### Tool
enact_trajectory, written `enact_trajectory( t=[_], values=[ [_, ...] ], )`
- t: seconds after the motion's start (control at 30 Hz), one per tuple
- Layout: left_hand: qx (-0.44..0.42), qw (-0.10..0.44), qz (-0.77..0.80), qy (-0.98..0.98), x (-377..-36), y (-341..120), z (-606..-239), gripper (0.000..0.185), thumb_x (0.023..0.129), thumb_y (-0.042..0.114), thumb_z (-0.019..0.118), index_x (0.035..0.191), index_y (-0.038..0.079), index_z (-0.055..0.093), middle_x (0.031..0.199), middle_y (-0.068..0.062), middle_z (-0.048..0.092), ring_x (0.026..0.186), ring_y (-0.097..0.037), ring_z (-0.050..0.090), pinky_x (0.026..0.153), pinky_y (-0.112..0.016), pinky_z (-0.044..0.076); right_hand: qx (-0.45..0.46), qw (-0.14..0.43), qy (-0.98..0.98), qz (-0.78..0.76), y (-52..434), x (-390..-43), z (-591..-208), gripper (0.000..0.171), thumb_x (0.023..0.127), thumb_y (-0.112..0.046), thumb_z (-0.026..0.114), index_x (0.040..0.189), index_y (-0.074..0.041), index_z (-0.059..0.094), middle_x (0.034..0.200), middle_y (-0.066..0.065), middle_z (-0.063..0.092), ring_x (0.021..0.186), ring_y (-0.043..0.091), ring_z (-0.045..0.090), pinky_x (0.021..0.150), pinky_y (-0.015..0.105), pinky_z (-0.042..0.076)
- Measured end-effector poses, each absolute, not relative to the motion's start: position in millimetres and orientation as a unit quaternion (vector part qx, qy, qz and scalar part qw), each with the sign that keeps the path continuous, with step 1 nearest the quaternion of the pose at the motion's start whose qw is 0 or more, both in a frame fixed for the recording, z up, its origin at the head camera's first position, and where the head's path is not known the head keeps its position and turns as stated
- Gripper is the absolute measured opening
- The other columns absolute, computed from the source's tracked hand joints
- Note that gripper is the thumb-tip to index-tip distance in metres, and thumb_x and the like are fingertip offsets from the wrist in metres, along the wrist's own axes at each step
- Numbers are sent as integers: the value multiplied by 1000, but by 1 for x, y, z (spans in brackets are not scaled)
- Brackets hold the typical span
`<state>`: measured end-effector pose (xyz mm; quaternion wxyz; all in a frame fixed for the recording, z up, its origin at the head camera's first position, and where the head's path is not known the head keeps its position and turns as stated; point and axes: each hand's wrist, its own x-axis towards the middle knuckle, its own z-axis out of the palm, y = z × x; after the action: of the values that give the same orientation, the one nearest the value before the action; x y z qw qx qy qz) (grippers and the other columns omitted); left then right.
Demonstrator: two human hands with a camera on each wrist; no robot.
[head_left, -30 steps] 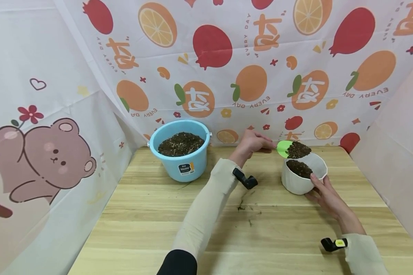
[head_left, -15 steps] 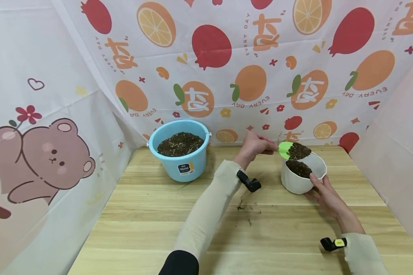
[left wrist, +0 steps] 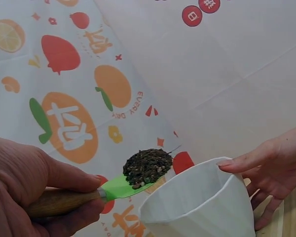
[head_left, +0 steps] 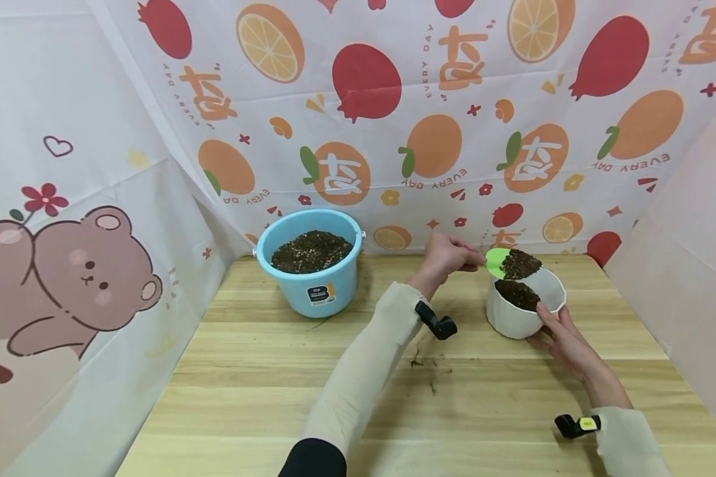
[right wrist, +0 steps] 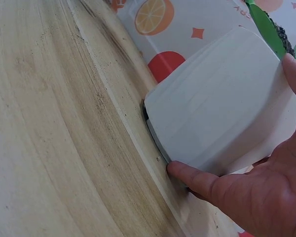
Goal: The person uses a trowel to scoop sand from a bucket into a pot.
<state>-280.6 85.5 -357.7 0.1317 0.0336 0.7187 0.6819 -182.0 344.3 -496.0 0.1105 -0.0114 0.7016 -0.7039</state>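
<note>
My left hand [head_left: 447,255] grips the wooden handle [left wrist: 64,201] of a small trowel with a green blade [head_left: 495,262]. A heap of dark soil [left wrist: 147,167] lies on the blade, which is level above the rim of a white flowerpot [head_left: 510,322]. Inside the pot, dark soil [head_left: 518,293] shows on the left side. My right hand [head_left: 569,344] holds the pot from the right: its thumb lies over the rim, and in the right wrist view a finger [right wrist: 197,180] reaches the pot's base edge, close to the wooden table [right wrist: 64,123].
A light blue bucket [head_left: 319,288] of dark soil stands at the table's back left. Soil crumbs [head_left: 417,362] are scattered on the tabletop [head_left: 244,391] left of the pot. A fruit-print cloth [head_left: 370,79] hangs directly behind the table, and pale cloths hang at both sides.
My left hand has edged a little to the right with the loaded trowel, bringing it slightly farther over the pot. The right hand and the pot have stayed nearly still.
</note>
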Motion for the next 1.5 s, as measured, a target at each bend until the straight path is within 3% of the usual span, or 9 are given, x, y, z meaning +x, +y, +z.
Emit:
enact_trajectory(
  t=[0.27, 0.53, 0.77, 1.0, 1.23, 1.5],
  values=[
    [19, 129, 675, 726, -278, 92, -362, 14, 80, -2, 82, 94, -4, 79, 94, -11, 78, 85, -31, 78, 68, -33, 65, -6, 108, 703, -703, 345, -182, -498, 73, 109, -48, 29, 157, -31, -23, 166, 27, -14, 153, 50, -1, 100, 29, 55],
    [20, 126, 688, 714, -278, 94, -367, 10, 77, -3, 84, 79, 2, 76, 82, -4, 73, 82, -31, 78, 66, -33, 65, -8, 105, 706, -701, 345, -183, -499, 72, 109, -47, 30, 158, -31, -21, 167, 25, -11, 152, 44, 6, 99, 25, 54],
    [21, 129, 684, 718, -277, 96, -370, 9, 77, -3, 84, 78, 2, 77, 85, -5, 75, 84, -33, 78, 67, -33, 65, -6, 106, 703, -703, 343, -182, -497, 73, 109, -48, 30, 158, -30, -22, 166, 24, -11, 151, 41, 9, 97, 22, 53],
    [17, 123, 665, 737, -274, 101, -372, 11, 76, -2, 86, 75, 4, 77, 80, -3, 73, 73, -26, 78, 65, -31, 64, -11, 106, 702, -705, 344, -181, -498, 75, 109, -47, 30, 158, -30, -23, 167, 25, -14, 153, 44, 6, 100, 24, 54],
    [20, 107, 627, 771, -272, 107, -375, 12, 76, 3, 87, 74, 8, 77, 76, -3, 74, 66, -20, 76, 65, -31, 64, -12, 102, 700, -707, 343, -181, -501, 74, 109, -46, 31, 158, -29, -22, 167, 24, -13, 151, 40, 13, 98, 24, 53],
    [14, 95, 587, 804, -266, 115, -376, 14, 75, 6, 89, 71, 10, 76, 72, -2, 73, 59, -14, 72, 61, -27, 61, -4, 101, 696, -711, 344, -182, -501, 74, 109, -47, 31, 158, -33, -23, 167, 23, -15, 153, 47, 3, 97, 24, 54]
  ],
)
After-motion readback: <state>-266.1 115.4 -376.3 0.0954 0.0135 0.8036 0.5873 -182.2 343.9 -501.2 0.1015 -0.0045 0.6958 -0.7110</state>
